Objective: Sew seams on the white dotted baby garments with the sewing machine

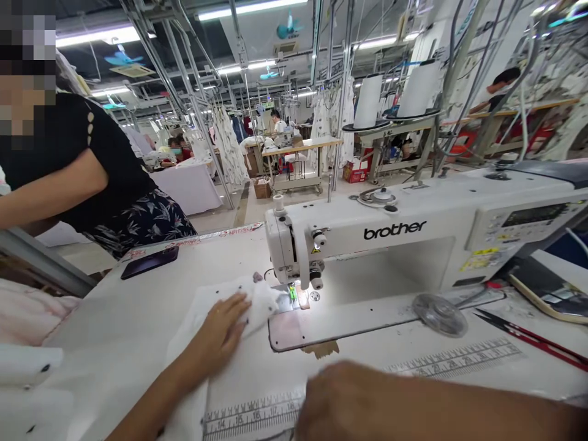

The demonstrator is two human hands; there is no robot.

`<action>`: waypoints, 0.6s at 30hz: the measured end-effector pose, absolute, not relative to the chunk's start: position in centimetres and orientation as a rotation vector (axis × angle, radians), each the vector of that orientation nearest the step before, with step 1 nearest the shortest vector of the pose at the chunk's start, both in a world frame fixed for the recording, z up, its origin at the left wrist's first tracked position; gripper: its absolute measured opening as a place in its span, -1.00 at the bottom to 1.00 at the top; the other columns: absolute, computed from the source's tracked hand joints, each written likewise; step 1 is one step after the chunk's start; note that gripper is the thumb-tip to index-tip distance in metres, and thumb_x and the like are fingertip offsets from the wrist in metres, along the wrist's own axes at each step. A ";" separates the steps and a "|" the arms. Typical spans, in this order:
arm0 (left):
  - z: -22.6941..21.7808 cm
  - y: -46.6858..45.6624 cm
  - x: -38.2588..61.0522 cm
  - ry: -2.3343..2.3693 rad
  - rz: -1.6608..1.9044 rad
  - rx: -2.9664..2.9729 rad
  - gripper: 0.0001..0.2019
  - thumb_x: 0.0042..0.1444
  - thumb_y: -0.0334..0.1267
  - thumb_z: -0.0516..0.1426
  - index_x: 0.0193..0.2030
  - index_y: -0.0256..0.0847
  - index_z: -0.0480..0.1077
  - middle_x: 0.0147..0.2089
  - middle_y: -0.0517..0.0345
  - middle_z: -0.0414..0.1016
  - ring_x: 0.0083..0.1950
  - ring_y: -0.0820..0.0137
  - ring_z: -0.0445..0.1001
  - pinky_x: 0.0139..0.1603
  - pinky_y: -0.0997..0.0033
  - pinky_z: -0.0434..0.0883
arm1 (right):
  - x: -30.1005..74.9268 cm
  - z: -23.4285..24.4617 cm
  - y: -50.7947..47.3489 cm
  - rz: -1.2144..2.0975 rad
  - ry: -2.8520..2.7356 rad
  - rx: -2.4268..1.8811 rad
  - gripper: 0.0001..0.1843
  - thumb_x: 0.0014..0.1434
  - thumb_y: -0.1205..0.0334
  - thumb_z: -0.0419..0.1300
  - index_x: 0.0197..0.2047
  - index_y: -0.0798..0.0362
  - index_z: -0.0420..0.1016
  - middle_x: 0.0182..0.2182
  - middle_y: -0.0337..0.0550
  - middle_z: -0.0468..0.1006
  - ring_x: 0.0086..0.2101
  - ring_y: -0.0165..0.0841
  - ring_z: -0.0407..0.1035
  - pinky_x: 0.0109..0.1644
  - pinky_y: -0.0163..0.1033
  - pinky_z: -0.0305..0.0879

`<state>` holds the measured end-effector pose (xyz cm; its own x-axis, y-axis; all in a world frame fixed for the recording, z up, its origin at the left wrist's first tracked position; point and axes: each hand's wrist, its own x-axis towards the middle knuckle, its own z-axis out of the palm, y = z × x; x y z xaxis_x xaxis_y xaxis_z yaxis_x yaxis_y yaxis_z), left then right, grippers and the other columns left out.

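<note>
White dotted fabric (264,304) lies under the flat, spread left hand (215,331), just beside the presser foot (291,295); fingers sliding forward could meet the needle. Right hand (353,401) is blurred, its state unclear.

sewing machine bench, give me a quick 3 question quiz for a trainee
1. True or false: the left hand lies on the white fabric.
2. Fill in the blank: the brand printed on the sewing machine is ____.
3. Which tool lies at the far right of the table?
a) tape measure
b) red-handled scissors
c) seam ripper

Key: 1 true; 2 brother; 3 b
</note>
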<state>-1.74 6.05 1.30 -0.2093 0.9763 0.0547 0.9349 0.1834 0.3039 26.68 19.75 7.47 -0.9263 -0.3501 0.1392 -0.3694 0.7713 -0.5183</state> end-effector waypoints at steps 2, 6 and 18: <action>1.8 4.8 0.3 2.124 0.397 2.036 -0.56 0.35 -0.26 -0.06 0.35 -0.02 0.20 0.43 0.06 0.15 0.46 0.22 0.07 0.46 -0.09 0.00 | 25.6 7.2 22.0 0.722 -2.858 0.536 -0.77 0.36 0.12 0.11 -0.16 0.07 0.53 -0.27 -0.11 0.60 -0.25 -0.31 0.45 -0.13 -0.25 0.33; 2.7 4.0 3.2 2.016 0.313 2.176 -0.44 0.33 -0.35 -0.05 0.44 -0.01 -0.01 0.45 0.02 0.11 0.46 0.21 0.07 0.44 -0.12 0.06 | 23.8 4.7 25.9 0.637 -2.655 0.562 -0.69 0.39 0.13 0.06 -0.01 0.14 0.52 -0.09 0.02 0.58 -0.14 -0.27 0.42 -0.04 -0.20 0.32; 2.7 7.1 4.6 1.887 0.223 2.448 -0.52 0.34 -0.44 -0.08 0.36 -0.09 0.17 0.37 0.09 0.28 0.39 0.29 0.22 0.39 0.06 0.26 | 24.4 2.0 26.5 0.456 -2.751 0.573 -0.64 0.39 0.02 0.09 0.06 0.09 0.44 -0.07 -0.10 0.55 -0.10 -0.28 0.31 0.05 -0.15 0.21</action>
